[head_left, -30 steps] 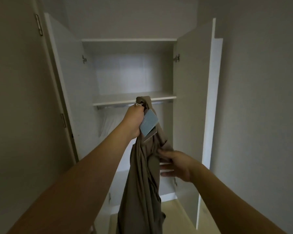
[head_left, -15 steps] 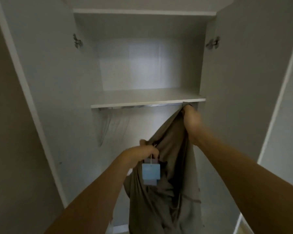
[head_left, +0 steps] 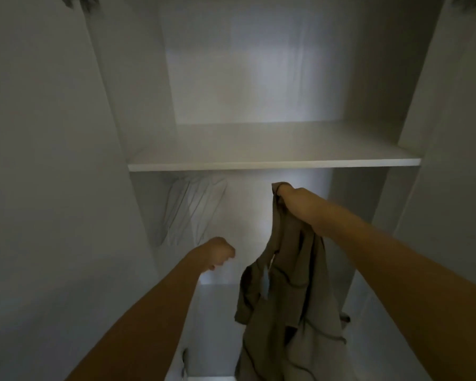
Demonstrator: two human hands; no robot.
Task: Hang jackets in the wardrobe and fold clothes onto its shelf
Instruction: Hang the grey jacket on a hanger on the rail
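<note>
Matt cloth jacket (head_left: 289,298), smooth shelf (head_left: 272,149)

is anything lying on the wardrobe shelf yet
No, the shelf is bare; the right hand holds the brown jacket below it.

white laminate wardrobe interior (head_left: 259,78) fills view | flat white shelf board (head_left: 272,161) spans its width | pale back panel brightest at centre | side panels in grey shadow | dim light

We have let go of the jacket (head_left: 289,292) with our left hand (head_left: 217,253), now a bare fist beside it, while our right hand (head_left: 291,198) alone holds it under the shelf (head_left: 272,162).
</note>
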